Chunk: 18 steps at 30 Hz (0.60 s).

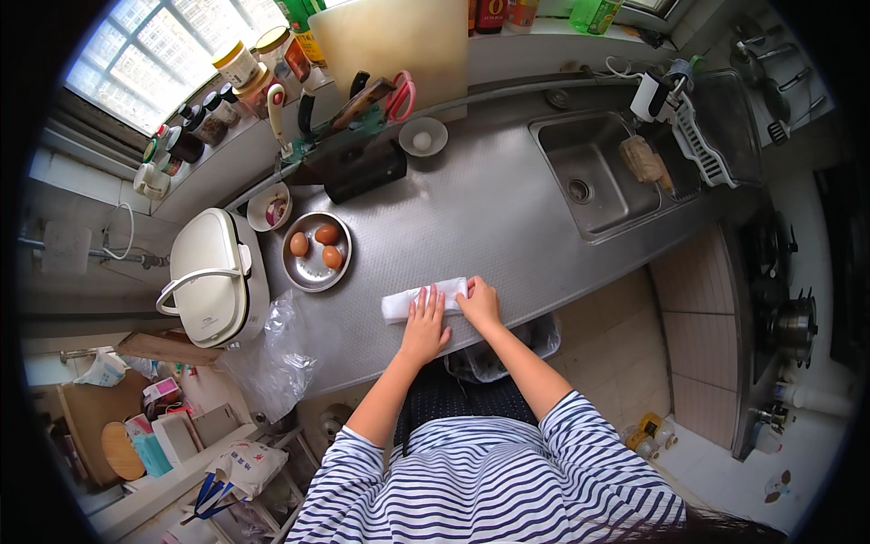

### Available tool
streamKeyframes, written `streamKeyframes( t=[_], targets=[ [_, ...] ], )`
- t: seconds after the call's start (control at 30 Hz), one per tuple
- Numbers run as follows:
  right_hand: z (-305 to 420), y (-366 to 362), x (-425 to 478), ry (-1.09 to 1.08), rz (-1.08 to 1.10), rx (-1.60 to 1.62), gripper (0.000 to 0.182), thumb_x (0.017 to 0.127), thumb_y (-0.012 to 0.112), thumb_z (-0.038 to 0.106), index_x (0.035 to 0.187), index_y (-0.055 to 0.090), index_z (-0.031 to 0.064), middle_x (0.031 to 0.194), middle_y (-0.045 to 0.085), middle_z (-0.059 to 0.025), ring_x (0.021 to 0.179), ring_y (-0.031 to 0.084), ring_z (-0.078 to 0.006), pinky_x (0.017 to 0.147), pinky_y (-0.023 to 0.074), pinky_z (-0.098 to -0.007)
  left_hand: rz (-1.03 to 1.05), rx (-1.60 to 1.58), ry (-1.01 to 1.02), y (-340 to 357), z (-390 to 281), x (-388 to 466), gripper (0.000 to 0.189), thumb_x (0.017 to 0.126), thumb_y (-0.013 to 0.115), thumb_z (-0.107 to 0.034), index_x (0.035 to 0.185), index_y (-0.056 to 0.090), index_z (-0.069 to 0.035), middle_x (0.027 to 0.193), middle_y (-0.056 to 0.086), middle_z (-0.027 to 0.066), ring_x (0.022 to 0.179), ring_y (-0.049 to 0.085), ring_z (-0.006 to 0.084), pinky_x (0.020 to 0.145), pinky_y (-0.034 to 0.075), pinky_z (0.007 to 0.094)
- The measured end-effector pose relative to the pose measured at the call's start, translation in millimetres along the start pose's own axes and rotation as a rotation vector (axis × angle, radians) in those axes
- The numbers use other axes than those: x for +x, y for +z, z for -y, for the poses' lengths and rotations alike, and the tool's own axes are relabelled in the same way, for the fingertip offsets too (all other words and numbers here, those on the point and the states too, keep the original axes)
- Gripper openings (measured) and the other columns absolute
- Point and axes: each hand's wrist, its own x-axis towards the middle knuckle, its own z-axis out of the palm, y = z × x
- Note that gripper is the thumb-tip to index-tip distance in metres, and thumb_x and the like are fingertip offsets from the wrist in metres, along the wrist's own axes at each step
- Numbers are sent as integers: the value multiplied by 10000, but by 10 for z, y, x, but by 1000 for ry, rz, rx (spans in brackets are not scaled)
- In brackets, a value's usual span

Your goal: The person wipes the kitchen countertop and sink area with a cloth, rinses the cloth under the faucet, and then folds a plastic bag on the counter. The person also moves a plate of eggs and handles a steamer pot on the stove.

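Observation:
A folded white strip [402, 306], thin plastic or paper, lies on the steel counter [469, 224] near its front edge. My left hand [427, 326] rests flat across it, palm down with the fingers extended. At the strip's right end my right hand [479, 304] grips the edge between bent fingers and thumb. Left of my hands stands a round steel bowl [314, 277] holding brown eggs [332, 257]. A crumpled clear plastic bag [282, 353] hangs over the counter's left front edge.
A cream rice cooker [211, 279] stands at the left, beside a small white bowl [270, 207]. Knives and pink-handled scissors [401, 95] stand in a rack at the back, near a bowl with a white egg [422, 141]. The sink [605, 170] is at the right.

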Motion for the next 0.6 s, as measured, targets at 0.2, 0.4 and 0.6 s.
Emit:
streamKeyframes(
  t=[0.2,0.4,0.6],
  targets=[
    [-19,-16,-86,-303,-23,-56,216,731,651,80,907,538,30,820,581,-136,745,602,-312,655,492,-425,-43,-199,-28,150,122,39,711,812,593,-198,1413,281,19,1515,201,222,1410,152,400,1117,195,536],
    [13,-14,-323,-738,94,-306,219,747,606,19,962,570,45,959,546,-105,885,569,-292,712,511,-403,-339,-572,-138,375,341,94,359,783,525,-8,1135,546,62,1444,327,247,1334,308,419,1093,277,476],
    [-97,2,-376,-795,64,-264,327,757,591,6,1082,606,34,1009,551,-126,926,548,-296,772,513,-370,-322,-482,-177,201,237,126,406,751,524,39,1157,534,49,1392,369,261,1278,370,422,1078,308,461]
  ],
)
